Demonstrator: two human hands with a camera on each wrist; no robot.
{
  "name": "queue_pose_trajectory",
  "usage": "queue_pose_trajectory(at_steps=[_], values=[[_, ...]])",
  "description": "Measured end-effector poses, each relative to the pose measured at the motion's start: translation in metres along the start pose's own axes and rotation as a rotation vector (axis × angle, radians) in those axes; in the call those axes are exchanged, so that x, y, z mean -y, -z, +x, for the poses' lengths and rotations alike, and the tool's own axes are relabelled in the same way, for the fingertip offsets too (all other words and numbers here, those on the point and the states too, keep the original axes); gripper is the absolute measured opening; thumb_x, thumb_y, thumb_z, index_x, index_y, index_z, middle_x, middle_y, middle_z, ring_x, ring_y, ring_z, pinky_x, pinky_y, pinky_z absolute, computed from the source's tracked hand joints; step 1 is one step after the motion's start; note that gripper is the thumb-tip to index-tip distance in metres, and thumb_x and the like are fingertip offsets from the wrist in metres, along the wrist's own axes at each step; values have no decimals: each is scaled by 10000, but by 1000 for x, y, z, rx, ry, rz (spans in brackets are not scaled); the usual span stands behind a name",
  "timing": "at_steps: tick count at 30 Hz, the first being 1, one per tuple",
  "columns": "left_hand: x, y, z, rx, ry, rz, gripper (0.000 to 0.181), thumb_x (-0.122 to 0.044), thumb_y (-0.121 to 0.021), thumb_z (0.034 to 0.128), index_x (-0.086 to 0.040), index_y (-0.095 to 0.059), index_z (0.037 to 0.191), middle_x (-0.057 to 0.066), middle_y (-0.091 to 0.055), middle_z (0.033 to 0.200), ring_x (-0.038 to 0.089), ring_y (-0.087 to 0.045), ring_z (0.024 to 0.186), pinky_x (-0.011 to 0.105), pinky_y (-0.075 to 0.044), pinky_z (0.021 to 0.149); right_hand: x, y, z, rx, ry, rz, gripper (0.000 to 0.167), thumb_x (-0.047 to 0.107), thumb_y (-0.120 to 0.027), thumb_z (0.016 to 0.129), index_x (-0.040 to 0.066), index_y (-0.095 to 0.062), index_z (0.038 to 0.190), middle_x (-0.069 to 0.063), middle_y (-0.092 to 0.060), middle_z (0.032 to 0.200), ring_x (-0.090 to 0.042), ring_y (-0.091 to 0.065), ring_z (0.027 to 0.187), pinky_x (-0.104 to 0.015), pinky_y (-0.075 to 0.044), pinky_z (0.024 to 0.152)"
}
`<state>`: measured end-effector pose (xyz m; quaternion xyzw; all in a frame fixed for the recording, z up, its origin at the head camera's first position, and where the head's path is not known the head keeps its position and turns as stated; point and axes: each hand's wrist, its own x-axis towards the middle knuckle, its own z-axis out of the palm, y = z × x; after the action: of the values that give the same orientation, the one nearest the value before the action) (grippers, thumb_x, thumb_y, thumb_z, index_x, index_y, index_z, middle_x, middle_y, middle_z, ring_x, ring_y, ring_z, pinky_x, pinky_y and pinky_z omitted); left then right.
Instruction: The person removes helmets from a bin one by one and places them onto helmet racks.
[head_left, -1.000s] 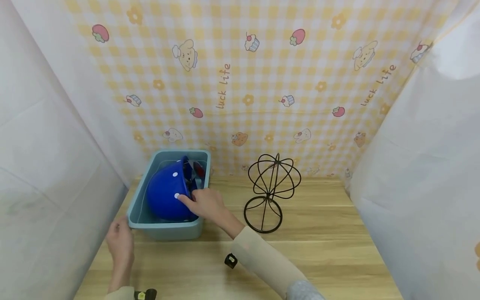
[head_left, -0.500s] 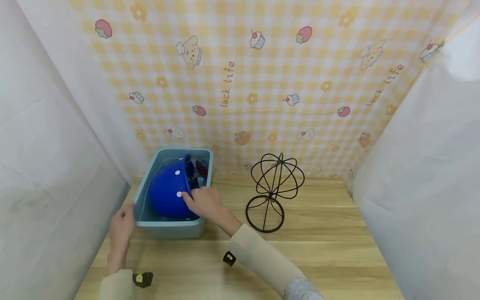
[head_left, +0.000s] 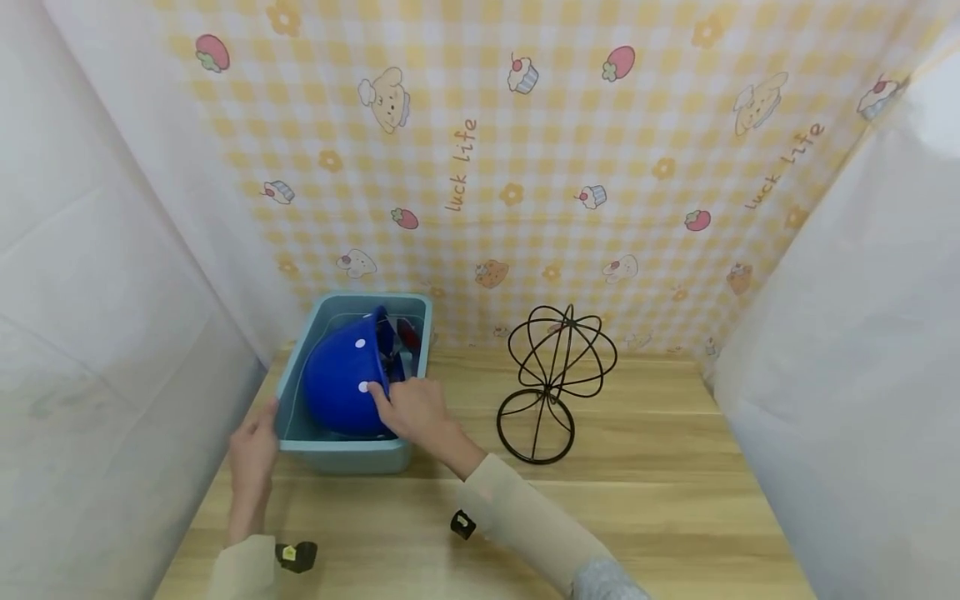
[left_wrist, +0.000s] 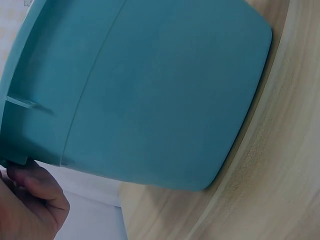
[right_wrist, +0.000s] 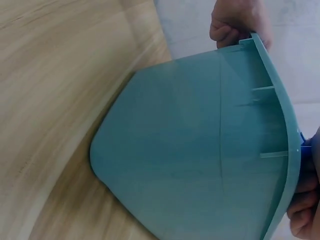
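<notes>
A teal bin (head_left: 341, 458) stands at the left of the table with a blue helmet-like piece (head_left: 337, 379) with white dots lying on its side in it. My left hand (head_left: 253, 446) grips the bin's left rim near the front corner; in the left wrist view its curled fingers (left_wrist: 42, 187) are under the rim. Reaching over the right rim, my right hand (head_left: 420, 412) pinches the blue piece's edge, thumb on the outside, other fingers hidden inside. In the right wrist view, both the left hand (right_wrist: 237, 22) and part of the right hand (right_wrist: 305, 200) show at the bin (right_wrist: 170, 130).
A black wire stand (head_left: 551, 387) with a round cage top stands right of the bin. Inside the bin, a dark red item (head_left: 408, 333) lies beside the blue piece. A checked cloth (head_left: 465, 167) hangs behind; white sheets (head_left: 862, 333) flank the table (head_left: 637, 517).
My left hand has moved up slightly along the bin's left rim and now grips it. The right hand keeps its hold on the blue piece. The whole head view has shifted slightly.
</notes>
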<state>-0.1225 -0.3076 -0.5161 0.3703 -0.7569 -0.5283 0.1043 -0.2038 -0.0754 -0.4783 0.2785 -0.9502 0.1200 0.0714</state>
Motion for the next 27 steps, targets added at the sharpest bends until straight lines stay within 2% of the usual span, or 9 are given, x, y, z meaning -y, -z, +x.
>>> queue_pose_trajectory(at_steps=[4, 6, 10, 13, 18, 23, 27], values=[[0, -1, -1, 17, 5, -24, 663, -721, -407, 938, -110, -417, 680, -18, -354, 599, 199, -409, 647, 356, -339, 630, -1, 2, 5, -53, -13, -25, 712, 540, -298, 1057, 179, -400, 453, 54, -317, 418, -127, -366, 368, -241, -204, 352], [0, 0, -1, 10, -1, -29, 653, -717, -412, 939, -124, -421, 668, -29, -359, 590, 191, -411, 637, 352, -340, 619, 1, 7, 9, -35, -25, -24, 711, 550, -309, 1050, 177, -414, 454, 54, -329, 415, -126, -380, 368, -245, -219, 346], [1, 0, 4, -10, 2, -58, 632, -691, -456, 942, -143, -421, 630, -59, -364, 553, 157, -402, 561, 337, -342, 542, 9, 16, 17, 56, -65, -35, 729, 552, -268, 1059, 178, -444, 458, 50, -353, 414, -133, -421, 378, -255, -250, 351], [1, -2, 6, -11, 10, -83, 619, -669, -487, 944, -151, -423, 610, -69, -365, 540, 141, -395, 529, 328, -342, 507, 11, 16, 18, 64, -80, -49, 731, 533, -249, 1070, 178, -443, 461, 45, -352, 416, -139, -419, 379, -257, -239, 360], [1, -3, 5, -19, 12, -85, 618, -668, -476, 948, -150, -417, 617, -57, -367, 564, 155, -405, 566, 325, -346, 534, 9, 11, 16, -27, -30, -55, 723, 501, -267, 1077, 185, -431, 448, 59, -346, 399, -122, -395, 357, -237, -225, 357], [3, -5, 3, -13, 24, -86, 630, -677, -473, 944, -137, -427, 621, -47, -373, 586, 164, -410, 597, 325, -348, 562, 4, 5, 12, -85, -4, -74, 715, 473, -275, 1082, 194, -393, 434, 74, -302, 389, -111, -350, 341, -229, -194, 357], [-1, -5, 3, -30, 17, -79, 645, -694, -464, 937, -127, -416, 633, -47, -363, 589, 166, -396, 584, 328, -340, 549, 0, 11, 13, -176, 26, -79, 708, 459, -287, 1084, 188, -386, 438, 74, -298, 395, -97, -315, 330, -213, -166, 354]])
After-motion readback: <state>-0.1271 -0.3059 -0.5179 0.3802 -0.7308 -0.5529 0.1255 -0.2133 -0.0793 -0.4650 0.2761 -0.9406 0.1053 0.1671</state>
